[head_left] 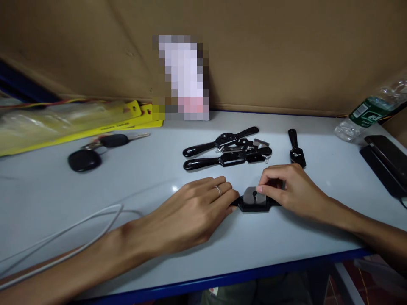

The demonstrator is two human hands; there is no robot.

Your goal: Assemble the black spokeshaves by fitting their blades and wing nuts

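Note:
A black spokeshave [251, 208] lies across the table in front of me. My left hand [200, 207], a ring on one finger, is closed over its left handle, which is mostly hidden. A flat grey blade [249, 198] with a keyhole-shaped slot stands at the tool's middle. My right hand [294, 188] pinches the blade's upper right edge between thumb and fingertips, above the right handle. Behind my hands, more black spokeshaves [203, 162] lie in a loose pile with small metal parts [261, 144]. A short black-handled piece with a screw [296, 153] rests apart on the right.
Car keys [85, 160] and yellow-edged plastic packaging [127, 123] lie at the left. A white cable [108, 207] crosses my left forearm. On the right are a green-labelled bottle [370, 111] and a dark phone-like object [388, 159]. Cardboard [270, 55] stands behind the table.

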